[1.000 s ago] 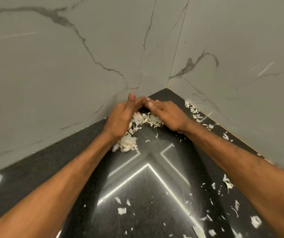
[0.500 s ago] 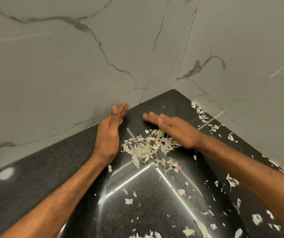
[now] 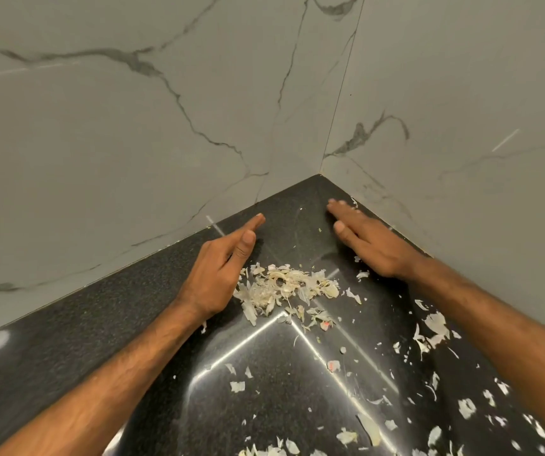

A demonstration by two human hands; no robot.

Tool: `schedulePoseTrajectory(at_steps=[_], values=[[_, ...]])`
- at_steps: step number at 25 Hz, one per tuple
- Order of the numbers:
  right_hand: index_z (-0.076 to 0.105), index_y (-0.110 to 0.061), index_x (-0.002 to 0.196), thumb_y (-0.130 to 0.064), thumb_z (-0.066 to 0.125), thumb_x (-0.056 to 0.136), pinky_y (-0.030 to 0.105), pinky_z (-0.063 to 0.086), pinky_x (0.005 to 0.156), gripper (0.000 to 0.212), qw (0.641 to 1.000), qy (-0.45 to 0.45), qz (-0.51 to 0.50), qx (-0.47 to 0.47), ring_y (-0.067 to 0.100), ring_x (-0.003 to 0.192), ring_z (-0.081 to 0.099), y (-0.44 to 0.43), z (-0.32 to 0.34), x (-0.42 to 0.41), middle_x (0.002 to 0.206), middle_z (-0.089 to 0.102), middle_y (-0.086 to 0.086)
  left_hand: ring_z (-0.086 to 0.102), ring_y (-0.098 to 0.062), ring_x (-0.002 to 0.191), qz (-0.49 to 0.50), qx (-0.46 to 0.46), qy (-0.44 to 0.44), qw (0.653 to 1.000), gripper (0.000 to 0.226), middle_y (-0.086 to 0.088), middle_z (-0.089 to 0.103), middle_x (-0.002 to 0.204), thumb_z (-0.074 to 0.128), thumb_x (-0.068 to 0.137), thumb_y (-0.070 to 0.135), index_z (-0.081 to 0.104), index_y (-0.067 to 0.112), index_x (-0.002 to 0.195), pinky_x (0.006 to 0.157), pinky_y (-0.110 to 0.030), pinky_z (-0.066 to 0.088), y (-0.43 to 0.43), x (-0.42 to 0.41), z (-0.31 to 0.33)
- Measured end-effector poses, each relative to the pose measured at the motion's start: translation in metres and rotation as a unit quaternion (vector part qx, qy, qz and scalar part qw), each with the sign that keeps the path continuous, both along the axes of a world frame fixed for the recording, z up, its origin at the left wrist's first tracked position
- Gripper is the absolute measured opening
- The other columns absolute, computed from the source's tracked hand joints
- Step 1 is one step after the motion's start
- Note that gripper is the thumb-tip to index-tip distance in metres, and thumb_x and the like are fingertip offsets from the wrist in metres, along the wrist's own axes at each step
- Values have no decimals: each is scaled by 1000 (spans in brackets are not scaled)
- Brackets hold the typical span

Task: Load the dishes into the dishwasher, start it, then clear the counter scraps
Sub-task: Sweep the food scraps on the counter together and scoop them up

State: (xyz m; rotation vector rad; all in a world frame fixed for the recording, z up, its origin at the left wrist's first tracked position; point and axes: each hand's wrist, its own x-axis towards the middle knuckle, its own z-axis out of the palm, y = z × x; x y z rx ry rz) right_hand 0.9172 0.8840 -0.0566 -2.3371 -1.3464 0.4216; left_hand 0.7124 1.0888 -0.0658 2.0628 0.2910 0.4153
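1. The left hand (image 3: pixel 221 274) stands on its little-finger edge on the black counter (image 3: pixel 67 350). Its fingers are straight and held together, and they point toward the corner where the two walls meet. The thumb lies on top. It holds nothing.
2. The right hand (image 3: pixel 373 245) lies palm down on the counter, with straight fingers also pointing to the corner. It holds nothing. Its outer side is close to the foot of the right wall (image 3: pixel 462 93).
3. The two hands are apart, with a strip of bare counter between their fingertips.
4. The pile of scraps (image 3: pixel 287 287), pale and thin like peelings, lies between the hands, on the near side, level with the heels of the palms and not with the fingertips.
5. The left end of the pile is just beside the heel of the left hand; I cannot tell if it touches. The right end is near the right hand but apart from it.
6. More loose scraps (image 3: pixel 435 324) are spread over the counter under and beside the right forearm, and down to the lower edge of the view.
7. The left wall (image 3: pixel 133 143) is grey with dark veins, as is the right one.
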Motion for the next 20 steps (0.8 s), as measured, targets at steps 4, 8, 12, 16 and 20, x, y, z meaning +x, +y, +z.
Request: schedulePoseTrajectory(at_steps=[4, 8, 12, 16, 20], values=[[48, -32, 144, -56, 29, 102, 35, 34, 117, 52, 976, 159, 9, 149, 20, 142, 40, -7, 5, -10, 152, 44, 0, 46, -1, 133, 9, -14, -5, 1000, 94, 10, 50, 146, 15, 79, 90, 44, 30, 146, 113, -29, 32, -1, 0, 1], [24, -19, 156, -52, 23, 101, 37, 14, 125, 64, 998, -13, -59, -4, 11, 150, 15, 12, 17, 29, 164, 18, 0, 46, 0, 133, 12, -12, -1, 1000, 95, 10, 50, 146, 15, 78, 90, 44, 30, 146, 113, -30, 34, -3, 0, 3], [12, -15, 158, -54, 18, 102, 35, 6, 125, 68, 997, -23, -66, -35, 15, 153, 3, 29, -1, 6, 165, 4, -1, 47, -1, 132, 15, -13, 2, 1000, 96, 7, 51, 145, 14, 78, 90, 44, 29, 146, 115, -35, 35, -4, -1, 4], [34, -32, 152, -65, 18, 97, 12, 24, 113, 66, 978, 173, 14, 112, -1, 143, 28, 14, 8, -16, 158, 30, -18, 48, -2, 131, 18, -16, 2, 1000, 97, 6, 52, 144, 14, 77, 91, 45, 29, 145, 115, -39, 36, -3, 0, 5], [12, -22, 159, -55, 14, 101, 25, 5, 120, 66, 996, 7, -85, -11, 9, 152, 5, 23, 5, 23, 166, 7, -6, 49, 1, 129, 19, -17, 1, 1000, 96, 6, 53, 143, 15, 77, 91, 45, 30, 145, 115, -40, 37, -4, 1, 4]])
